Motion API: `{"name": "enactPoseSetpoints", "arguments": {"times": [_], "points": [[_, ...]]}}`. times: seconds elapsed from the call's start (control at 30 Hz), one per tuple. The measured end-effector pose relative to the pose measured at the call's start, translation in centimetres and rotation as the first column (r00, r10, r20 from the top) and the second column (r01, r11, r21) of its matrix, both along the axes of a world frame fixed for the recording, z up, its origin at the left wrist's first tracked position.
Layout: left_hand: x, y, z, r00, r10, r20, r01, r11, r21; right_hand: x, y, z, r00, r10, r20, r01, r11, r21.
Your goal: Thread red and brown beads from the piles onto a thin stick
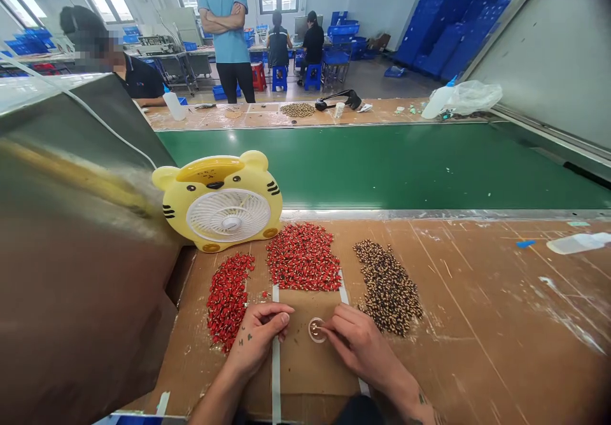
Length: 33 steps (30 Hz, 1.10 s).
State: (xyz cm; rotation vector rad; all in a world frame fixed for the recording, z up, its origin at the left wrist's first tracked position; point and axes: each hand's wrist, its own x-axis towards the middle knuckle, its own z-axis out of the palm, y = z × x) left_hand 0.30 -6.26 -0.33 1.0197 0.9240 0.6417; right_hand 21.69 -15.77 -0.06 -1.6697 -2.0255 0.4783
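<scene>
My left hand [261,336] is closed just above the cardboard, thumb against the curled fingers; anything inside the pinch is too small or hidden to make out. Close by on its left lies a heap of small red pieces with pale and dark tips [228,301]. My right hand [356,336] pinches what looks like a thin pale stick [321,328], its end over a small round clear dish [310,336]. Beyond the hands sits a larger pile of red pieces [303,258]. To the right of my right hand is a pile of black-and-gold pieces [389,291].
A yellow animal-faced fan [224,205] stands behind the left heap, beside a metal housing [81,253]. Past the cardboard-covered table [482,323] runs a green conveyor belt [363,164]. A white bottle [575,243] lies at right. Several people are across the belt.
</scene>
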Motion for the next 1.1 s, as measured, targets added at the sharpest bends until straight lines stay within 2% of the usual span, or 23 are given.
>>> {"name": "enactPoseSetpoints", "arguments": {"times": [0.13, 0.33, 0.47, 0.67, 0.83, 0.97, 1.1], "points": [[-0.1, -0.3, -0.2, 0.999, -0.016, -0.034, 0.016, 1.000, 0.005, 0.0, 0.0, 0.1, 0.999, 0.000, 0.032, -0.001, 1.000, 0.008], [0.2, -0.5, 0.1, 0.993, -0.110, -0.035, 0.108, 0.994, -0.034, -0.2, 0.3, 0.4, 0.997, 0.018, 0.079, -0.021, 0.999, 0.031], [0.6, -0.4, 0.4, 0.994, -0.084, -0.071, 0.079, 0.995, -0.062, -0.1, 0.6, 0.5, 0.996, 0.023, 0.091, -0.026, 0.999, 0.034], [0.6, -0.7, -0.6, 0.991, -0.010, -0.133, 0.005, 0.999, -0.037, 0.0, 0.6, 0.3, 0.998, 0.027, 0.060, -0.031, 0.998, 0.055], [0.7, -0.9, -0.9, 0.998, -0.001, -0.057, -0.004, 0.996, -0.087, 0.7, 0.3, 1.2, 0.995, 0.022, -0.095, -0.019, 0.999, 0.033], [1.0, -0.9, -0.7, 0.999, 0.020, -0.034, -0.024, 0.992, -0.128, 1.0, 0.1, 2.6, 0.958, -0.026, -0.286, 0.053, 0.995, 0.089], [1.3, -1.1, -0.1, 0.999, 0.001, -0.054, -0.008, 0.992, -0.127, 0.3, 0.1, 3.5, 0.931, -0.039, -0.364, 0.091, 0.988, 0.127]]}}
